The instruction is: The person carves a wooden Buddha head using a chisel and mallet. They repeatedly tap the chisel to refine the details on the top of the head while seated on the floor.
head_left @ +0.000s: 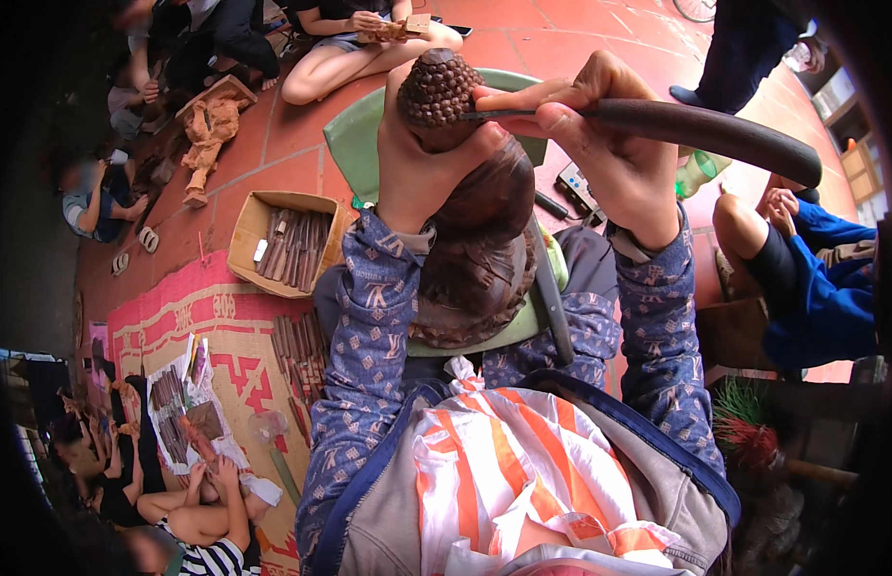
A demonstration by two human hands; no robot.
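A dark brown carved wooden statue (479, 250) rests between my knees, its head covered in small round bumps (439, 88). My left hand (417, 158) wraps around the statue's neck and back, just below the bumpy head. My right hand (599, 144) grips a chisel with a long dark wooden handle (714, 134); its thin metal blade touches the side of the head. A green plastic stool (355, 144) lies under the statue.
A cardboard box of chisels (287, 245) sits on the red tile floor at left, more chisels (297, 350) on a red woven mat. Other people sit around: one carving a light wooden figure (206, 134), one in blue (810, 278) at right. An orange-striped bag (503, 470) lies on my lap.
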